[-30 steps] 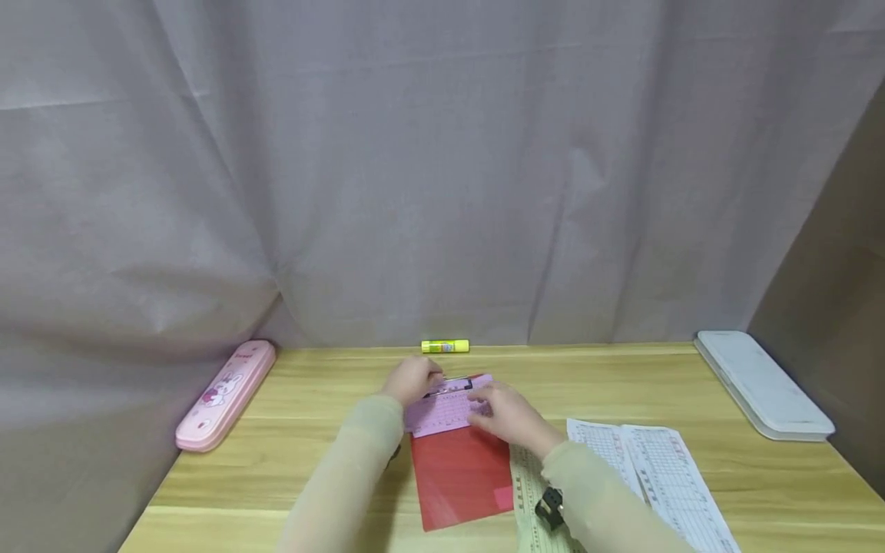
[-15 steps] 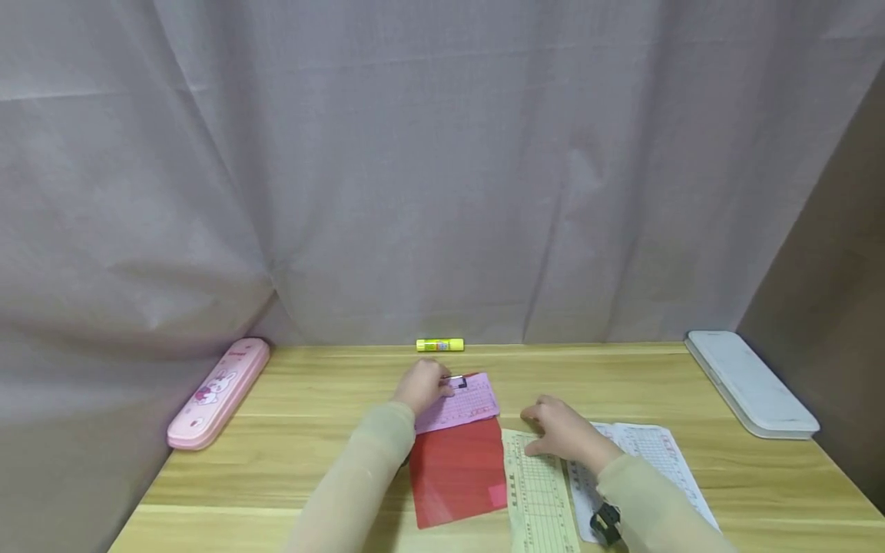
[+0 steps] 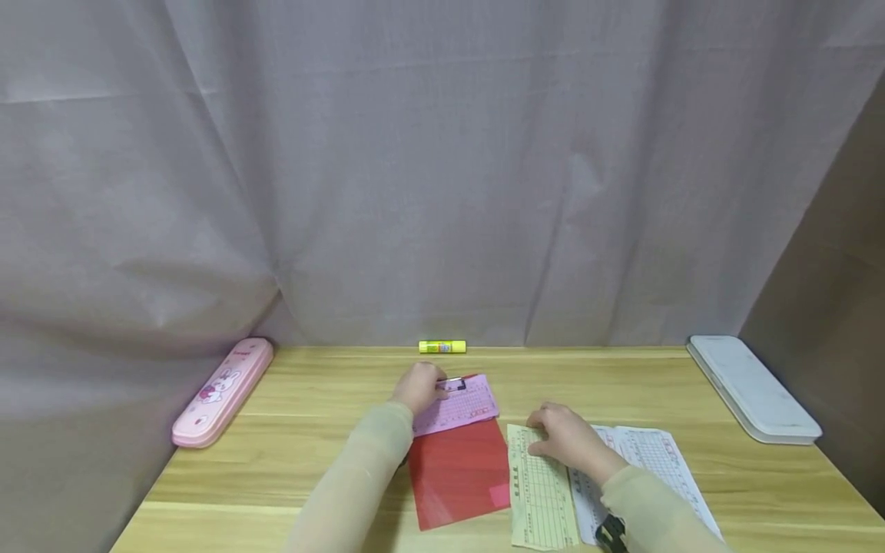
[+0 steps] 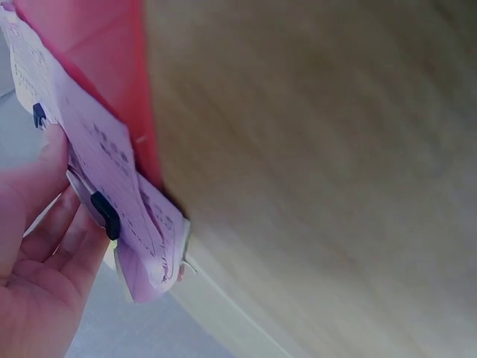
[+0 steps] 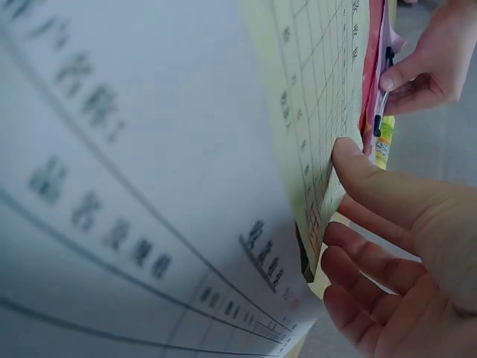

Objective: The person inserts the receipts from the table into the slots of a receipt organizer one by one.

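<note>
My left hand (image 3: 419,388) grips the metal clip (image 3: 453,384) at the top of a red clipboard (image 3: 459,472). In the left wrist view the thumb lies on the clip near one black end piece (image 4: 106,215), with the other fingers curled along its far side. A pink printed form (image 3: 462,405) lies across the top of the board under the clip. To the right, my right hand (image 3: 570,436) pinches the top edge of a yellow printed form (image 3: 542,495). The right wrist view shows the thumb on the yellow sheet and the fingers curled at its edge.
White printed forms (image 3: 657,461) lie under and beside the right forearm. A yellow glue stick (image 3: 442,346) lies at the back edge. A pink pencil case (image 3: 223,392) stands at the left, a white case (image 3: 754,389) at the right. Grey cloth (image 3: 442,169) hangs behind the table.
The right hand has left the pink form and moved right to the yellow form, which has shifted slightly toward the back. The left hand stays at the clip.
</note>
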Motion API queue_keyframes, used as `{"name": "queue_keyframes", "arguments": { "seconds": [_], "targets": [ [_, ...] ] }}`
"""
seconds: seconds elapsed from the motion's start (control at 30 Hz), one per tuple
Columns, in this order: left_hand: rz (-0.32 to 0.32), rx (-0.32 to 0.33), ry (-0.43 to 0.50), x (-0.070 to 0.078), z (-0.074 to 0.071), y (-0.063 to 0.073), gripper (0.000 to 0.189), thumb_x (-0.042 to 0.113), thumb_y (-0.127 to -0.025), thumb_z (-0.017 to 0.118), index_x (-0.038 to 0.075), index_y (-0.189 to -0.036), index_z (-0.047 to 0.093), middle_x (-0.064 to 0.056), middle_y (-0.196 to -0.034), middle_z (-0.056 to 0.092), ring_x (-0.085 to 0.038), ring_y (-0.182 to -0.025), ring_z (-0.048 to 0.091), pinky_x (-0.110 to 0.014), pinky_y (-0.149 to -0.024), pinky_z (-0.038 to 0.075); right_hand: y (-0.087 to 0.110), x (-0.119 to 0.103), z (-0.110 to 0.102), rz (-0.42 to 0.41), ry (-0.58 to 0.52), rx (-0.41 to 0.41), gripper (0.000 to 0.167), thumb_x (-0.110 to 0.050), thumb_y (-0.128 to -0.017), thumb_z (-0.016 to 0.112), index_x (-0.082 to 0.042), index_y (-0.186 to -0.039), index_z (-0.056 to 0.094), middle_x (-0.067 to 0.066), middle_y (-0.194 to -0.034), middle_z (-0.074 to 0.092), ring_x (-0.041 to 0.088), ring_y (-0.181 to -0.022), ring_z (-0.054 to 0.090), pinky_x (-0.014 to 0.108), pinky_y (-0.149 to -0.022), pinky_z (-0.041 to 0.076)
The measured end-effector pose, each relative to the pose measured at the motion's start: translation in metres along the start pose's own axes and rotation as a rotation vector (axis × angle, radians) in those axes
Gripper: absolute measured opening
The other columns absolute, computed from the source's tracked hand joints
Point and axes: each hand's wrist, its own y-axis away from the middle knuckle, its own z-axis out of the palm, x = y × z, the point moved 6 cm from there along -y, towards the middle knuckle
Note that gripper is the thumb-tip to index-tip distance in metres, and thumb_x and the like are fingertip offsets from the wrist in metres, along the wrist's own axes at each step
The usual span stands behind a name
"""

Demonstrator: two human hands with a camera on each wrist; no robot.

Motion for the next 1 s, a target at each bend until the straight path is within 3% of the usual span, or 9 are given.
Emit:
{"name": "queue_keyframes", "arguments": {
  "seconds": [0.17,0.27,0.43,0.57,0.7,1.0],
  "targets": [
    [-0.007,-0.011,-0.003,-0.004,-0.002,0.003,0.021,0.014,-0.077,0.078,0.008,-0.096,0.075,-0.004,-0.096,0.072,-0.019,-0.093,0.066,-0.032,-0.084,0.053,-0.003,0.003,0.002,0.019,-0.063,-0.001,0.027,-0.013,-0.068,0.084,-0.014,-0.077,0.058,-0.004,-0.080,0.055,0.012,-0.076,0.052,0.034,-0.074,0.050],
    [0.001,-0.009,-0.005,-0.005,-0.005,0.004,0.020,0.011,-0.076,0.079,0.008,-0.095,0.075,-0.004,-0.094,0.072,-0.020,-0.092,0.067,-0.032,-0.084,0.053,-0.005,0.005,0.002,0.035,-0.092,-0.007,0.032,-0.011,-0.068,0.083,-0.015,-0.076,0.053,-0.005,-0.077,0.052,0.012,-0.072,0.048,0.031,-0.068,0.046],
    [0.005,-0.014,-0.007,-0.006,-0.007,0.004,0.021,0.011,-0.075,0.079,0.008,-0.096,0.075,-0.005,-0.095,0.072,-0.020,-0.092,0.067,-0.033,-0.084,0.053,-0.006,0.009,0.000,0.029,-0.119,0.015,0.024,-0.010,-0.073,0.079,-0.015,-0.088,0.062,-0.004,-0.081,0.057,0.011,-0.075,0.052,0.031,-0.069,0.048],
    [0.008,-0.011,-0.004,-0.006,-0.006,0.003,0.021,0.011,-0.075,0.079,0.008,-0.095,0.075,-0.004,-0.094,0.073,-0.020,-0.091,0.067,-0.033,-0.083,0.053,-0.007,0.011,-0.007,-0.049,-0.116,0.060,0.011,-0.012,-0.079,0.074,-0.014,-0.078,0.064,-0.004,-0.079,0.057,0.010,-0.071,0.049,0.027,-0.063,0.046],
    [0.005,-0.012,0.000,-0.008,-0.006,0.003,0.022,0.010,-0.075,0.079,0.008,-0.096,0.075,-0.005,-0.095,0.073,-0.021,-0.093,0.067,-0.033,-0.085,0.053,-0.008,0.013,-0.015,-0.114,-0.156,0.079,0.014,-0.012,-0.082,0.072,-0.015,-0.072,0.063,-0.005,-0.075,0.053,0.009,-0.067,0.044,0.022,-0.058,0.040],
    [-0.015,-0.044,0.012,-0.010,-0.003,0.000,0.025,0.011,-0.074,0.079,0.008,-0.098,0.075,-0.003,-0.098,0.073,-0.021,-0.097,0.066,-0.032,-0.088,0.052,-0.008,0.020,-0.033,-0.100,-0.292,0.082,0.014,-0.016,-0.084,0.070,-0.013,-0.072,0.064,-0.007,-0.069,0.055,0.007,-0.064,0.045,0.023,-0.058,0.040]
  ]
}}
